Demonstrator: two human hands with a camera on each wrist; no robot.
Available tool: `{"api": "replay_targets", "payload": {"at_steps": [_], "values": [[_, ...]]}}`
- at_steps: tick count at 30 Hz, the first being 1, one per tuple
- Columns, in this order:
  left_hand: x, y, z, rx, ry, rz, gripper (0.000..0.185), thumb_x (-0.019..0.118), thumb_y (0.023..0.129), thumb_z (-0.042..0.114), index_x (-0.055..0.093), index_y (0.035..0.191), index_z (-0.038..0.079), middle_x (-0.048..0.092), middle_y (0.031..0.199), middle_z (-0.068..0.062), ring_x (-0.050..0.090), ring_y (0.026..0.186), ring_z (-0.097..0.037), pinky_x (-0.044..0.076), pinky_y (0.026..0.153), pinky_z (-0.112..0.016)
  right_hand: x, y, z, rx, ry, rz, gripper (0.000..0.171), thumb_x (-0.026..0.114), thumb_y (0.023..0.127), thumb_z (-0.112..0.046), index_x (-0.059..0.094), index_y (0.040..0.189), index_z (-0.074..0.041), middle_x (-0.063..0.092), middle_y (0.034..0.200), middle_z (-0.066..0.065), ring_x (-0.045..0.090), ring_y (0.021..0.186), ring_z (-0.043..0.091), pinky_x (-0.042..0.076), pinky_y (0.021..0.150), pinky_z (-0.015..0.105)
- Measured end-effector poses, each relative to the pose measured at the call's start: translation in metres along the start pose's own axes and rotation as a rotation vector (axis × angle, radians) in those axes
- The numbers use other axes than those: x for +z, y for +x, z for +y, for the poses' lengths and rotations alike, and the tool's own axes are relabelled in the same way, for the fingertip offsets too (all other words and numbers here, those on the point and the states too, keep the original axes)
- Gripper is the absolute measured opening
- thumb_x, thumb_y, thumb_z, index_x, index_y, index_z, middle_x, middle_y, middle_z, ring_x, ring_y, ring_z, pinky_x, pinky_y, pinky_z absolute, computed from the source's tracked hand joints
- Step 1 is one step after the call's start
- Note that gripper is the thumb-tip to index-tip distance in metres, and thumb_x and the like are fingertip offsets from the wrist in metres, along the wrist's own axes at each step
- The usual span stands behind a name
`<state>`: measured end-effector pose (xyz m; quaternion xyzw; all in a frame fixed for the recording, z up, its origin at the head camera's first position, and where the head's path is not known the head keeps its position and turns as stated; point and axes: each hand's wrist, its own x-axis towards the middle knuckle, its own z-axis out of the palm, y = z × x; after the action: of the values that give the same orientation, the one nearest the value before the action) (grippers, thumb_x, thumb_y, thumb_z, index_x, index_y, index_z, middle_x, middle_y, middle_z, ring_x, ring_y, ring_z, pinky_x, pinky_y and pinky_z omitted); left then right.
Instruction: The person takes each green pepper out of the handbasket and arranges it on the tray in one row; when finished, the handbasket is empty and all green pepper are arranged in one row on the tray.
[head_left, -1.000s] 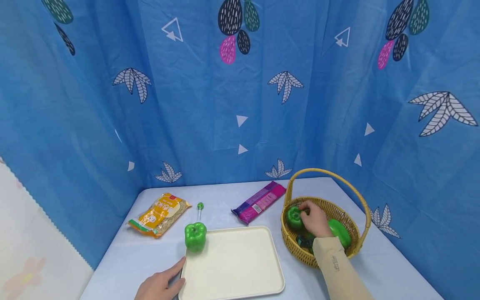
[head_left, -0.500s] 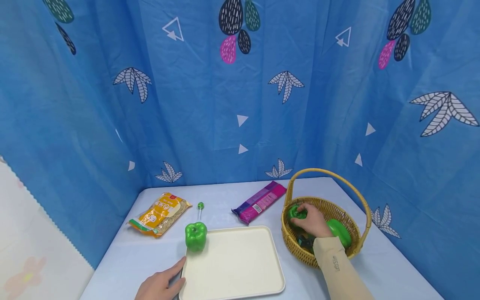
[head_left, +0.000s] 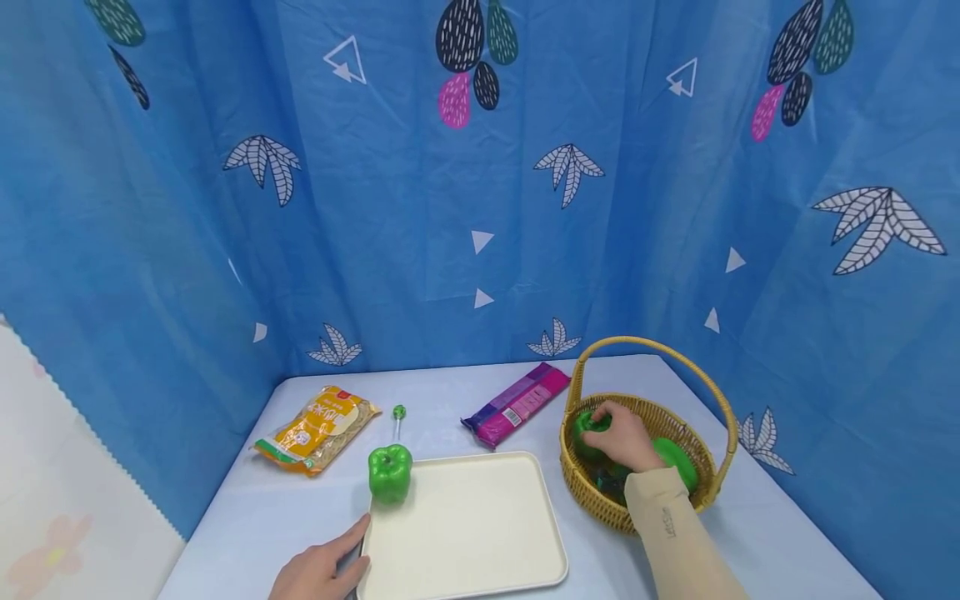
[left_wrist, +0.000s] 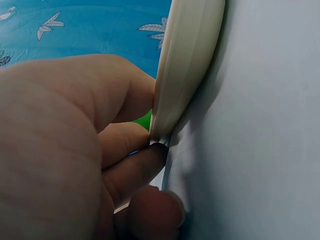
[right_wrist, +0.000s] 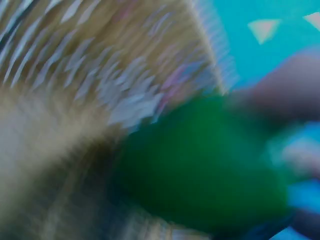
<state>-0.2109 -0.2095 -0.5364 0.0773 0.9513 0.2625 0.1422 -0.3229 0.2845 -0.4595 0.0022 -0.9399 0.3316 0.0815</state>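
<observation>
In the head view my right hand [head_left: 626,437] reaches into the wicker basket [head_left: 596,504] and grips a green bell pepper [head_left: 587,440] near the basket's left inner wall. In the right wrist view that bell pepper [right_wrist: 200,170] is blurred, with fingers at its right side. My left hand [head_left: 318,567] rests against the left edge of the cream tray [head_left: 472,525], fingers and thumb touching it. In the left wrist view the fingers lie against the tray's outer rim [left_wrist: 187,60]. Another green bell pepper [head_left: 390,475] stands upright at the tray's far left corner.
Inside the basket lie a larger green item [head_left: 677,462] and something dark [head_left: 609,483], partly behind the right hand. The basket's tall handle [head_left: 637,340] arches over it. Behind the tray are an orange food bag [head_left: 318,429], a green lollipop [head_left: 399,414] and a purple-pink packet [head_left: 517,404].
My right hand's fingers have shifted on the bell pepper, which has moved slightly within the basket. The left hand and tray have stayed in place.
</observation>
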Motion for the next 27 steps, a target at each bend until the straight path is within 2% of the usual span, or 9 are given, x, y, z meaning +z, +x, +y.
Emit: {"api": "replay_targets", "payload": {"at_steps": [6,10,15,18,21,27], "values": [[0.0,-0.003,0.001,0.024,-0.008,0.009,0.074,0.051,0.084,0.062,0.042,0.141,0.016,0.064,0.112,-0.005,0.063,0.09,-0.024,0.05,0.075,-0.051,-0.021,-0.006,-0.013,-0.015,0.032,-0.024,0.04,0.074,0.077,-0.033,0.057,0.105,-0.01,0.059,0.099,0.009,0.051,0.067,0.021,0.043,0.053,0.031],[-0.001,-0.005,0.001,0.016,0.001,0.019,0.075,0.052,0.082,0.063,0.043,0.14,0.016,0.065,0.11,-0.005,0.062,0.088,-0.021,0.051,0.075,-0.05,-0.032,-0.009,-0.021,-0.024,0.049,-0.011,0.042,0.073,0.078,-0.037,0.056,0.107,-0.011,0.058,0.101,0.01,0.053,0.074,0.022,0.047,0.058,0.032],[-0.001,-0.005,0.0,0.023,0.012,0.038,0.073,0.052,0.083,0.062,0.043,0.14,0.018,0.066,0.108,-0.004,0.063,0.089,-0.022,0.051,0.073,-0.049,-0.034,-0.015,-0.036,-0.028,0.075,0.009,0.041,0.074,0.077,-0.038,0.056,0.105,-0.014,0.058,0.101,0.009,0.055,0.078,0.022,0.049,0.06,0.031],[-0.002,-0.006,-0.001,0.011,0.005,0.031,0.074,0.053,0.082,0.062,0.043,0.14,0.018,0.065,0.11,-0.004,0.062,0.088,-0.022,0.051,0.075,-0.05,-0.024,-0.02,-0.056,-0.068,0.106,0.014,0.039,0.075,0.076,-0.037,0.056,0.103,-0.017,0.058,0.101,0.007,0.056,0.079,0.021,0.05,0.062,0.03],[-0.002,-0.006,-0.002,0.013,-0.003,0.028,0.074,0.053,0.082,0.063,0.043,0.14,0.017,0.064,0.113,-0.005,0.063,0.091,-0.024,0.051,0.075,-0.05,-0.004,-0.025,-0.078,-0.135,0.166,-0.001,0.035,0.076,0.075,-0.034,0.057,0.101,-0.021,0.059,0.101,0.003,0.057,0.081,0.019,0.051,0.064,0.029],[0.0,-0.002,-0.003,0.04,0.009,0.027,0.074,0.05,0.083,0.064,0.043,0.14,0.016,0.064,0.114,-0.006,0.063,0.093,-0.026,0.051,0.075,-0.05,0.054,-0.036,-0.115,-0.341,0.27,-0.144,0.031,0.077,0.076,-0.031,0.057,0.098,-0.024,0.059,0.101,-0.003,0.057,0.085,0.016,0.053,0.065,0.025]]}}
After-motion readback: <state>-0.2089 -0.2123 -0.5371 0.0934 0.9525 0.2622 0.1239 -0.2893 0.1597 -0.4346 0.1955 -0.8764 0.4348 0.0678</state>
